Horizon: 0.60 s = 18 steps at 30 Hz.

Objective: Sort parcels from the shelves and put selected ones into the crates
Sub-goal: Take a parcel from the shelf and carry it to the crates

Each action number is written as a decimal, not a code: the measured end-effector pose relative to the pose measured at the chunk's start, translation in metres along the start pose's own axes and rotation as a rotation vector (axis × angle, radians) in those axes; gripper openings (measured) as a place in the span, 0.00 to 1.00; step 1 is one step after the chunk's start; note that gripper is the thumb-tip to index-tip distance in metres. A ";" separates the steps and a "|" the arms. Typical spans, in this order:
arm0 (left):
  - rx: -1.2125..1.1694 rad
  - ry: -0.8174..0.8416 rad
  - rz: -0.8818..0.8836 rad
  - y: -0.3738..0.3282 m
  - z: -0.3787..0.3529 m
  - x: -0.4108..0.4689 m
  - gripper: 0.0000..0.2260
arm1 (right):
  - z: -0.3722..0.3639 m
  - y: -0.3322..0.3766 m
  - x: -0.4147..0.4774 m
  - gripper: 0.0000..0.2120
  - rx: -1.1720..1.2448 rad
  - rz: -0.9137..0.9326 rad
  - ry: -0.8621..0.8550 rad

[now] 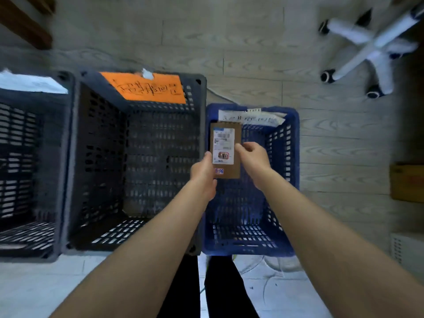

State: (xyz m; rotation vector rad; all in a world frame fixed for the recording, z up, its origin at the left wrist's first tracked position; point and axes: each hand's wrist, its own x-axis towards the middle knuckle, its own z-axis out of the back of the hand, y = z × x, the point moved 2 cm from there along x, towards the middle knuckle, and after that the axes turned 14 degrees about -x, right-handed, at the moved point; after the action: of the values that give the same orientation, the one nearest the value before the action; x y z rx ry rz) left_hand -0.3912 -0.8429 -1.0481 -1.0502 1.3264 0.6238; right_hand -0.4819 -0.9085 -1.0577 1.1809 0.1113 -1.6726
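Parcel held over blue crate, left hand and right hand fingers pinching its edges. Not dropped yet; blue crate and grey crate look empty.

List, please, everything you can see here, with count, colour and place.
blue crate: one, blue, right, white note on far rim
parcel: one, brown with white label, above the blue crate
middle crate: one, dark grey, centre, orange sign on far rim
left crate: one, dark grey, left edge
chair base: one, white, top right
cardboard box: one, brown, right edge
left hand: one, grips parcel's left edge
right hand: one, pinches parcel's right edge
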 end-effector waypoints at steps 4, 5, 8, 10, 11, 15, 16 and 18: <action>0.155 0.007 -0.219 -0.076 0.042 -0.098 0.17 | 0.027 0.094 -0.093 0.26 -0.037 0.144 0.010; 0.181 -0.012 -0.295 -0.097 0.059 -0.123 0.18 | 0.029 0.122 -0.119 0.27 -0.057 0.186 0.017; 0.111 0.003 -0.484 -0.160 0.112 -0.202 0.13 | 0.030 0.208 -0.198 0.25 -0.057 0.358 0.001; 0.045 -0.026 -0.581 -0.194 0.153 -0.254 0.16 | 0.023 0.258 -0.256 0.18 -0.045 0.475 0.028; 0.001 -0.050 -0.627 -0.208 0.175 -0.281 0.19 | 0.018 0.281 -0.285 0.15 -0.037 0.543 0.055; -0.213 -0.176 -0.774 -0.232 0.270 -0.396 0.12 | -0.013 0.349 -0.408 0.14 -0.111 0.799 0.208; -0.278 -0.211 -0.818 -0.232 0.297 -0.424 0.13 | -0.023 0.361 -0.442 0.14 -0.136 0.867 0.249; -0.373 -0.299 -0.916 -0.225 0.352 -0.479 0.20 | -0.047 0.377 -0.510 0.13 -0.165 0.984 0.345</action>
State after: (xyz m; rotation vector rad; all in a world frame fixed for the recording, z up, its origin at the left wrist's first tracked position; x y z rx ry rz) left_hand -0.1212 -0.5398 -0.5587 -1.6335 0.3726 0.2991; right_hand -0.1734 -0.7078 -0.5385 1.1147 -0.1086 -0.5865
